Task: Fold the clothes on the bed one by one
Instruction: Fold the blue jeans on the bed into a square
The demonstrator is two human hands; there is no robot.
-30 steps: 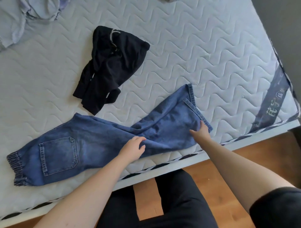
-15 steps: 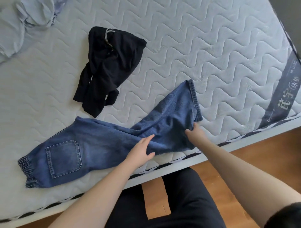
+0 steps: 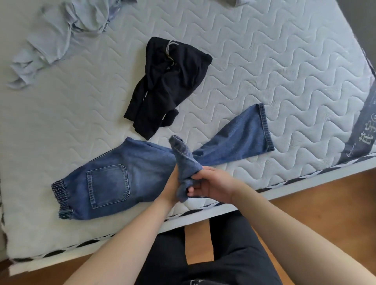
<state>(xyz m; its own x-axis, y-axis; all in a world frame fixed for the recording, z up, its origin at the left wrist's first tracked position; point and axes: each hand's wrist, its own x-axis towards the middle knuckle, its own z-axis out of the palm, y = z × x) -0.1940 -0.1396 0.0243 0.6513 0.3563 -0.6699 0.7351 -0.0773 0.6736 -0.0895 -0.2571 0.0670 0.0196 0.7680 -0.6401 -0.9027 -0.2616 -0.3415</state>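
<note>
The jeans are lying along the near edge of the mattress. The right hand is gripping a raised fold of denim. The left hand is lying behind that fold — its fingers are hidden, so its grip cannot be told.

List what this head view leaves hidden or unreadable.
- Left hand: its fingers sit behind the bunched denim of the jeans, so its grip cannot be told.
- Grey cloth: cut off by the top edge; what kind of garment it is stays unknown.
- Black garment: crumpled, so its type is unclear.
- Mattress label: cut by the right edge, small print too tiny to read.
- Right hand: fingertips partly tucked under the denim.
</note>
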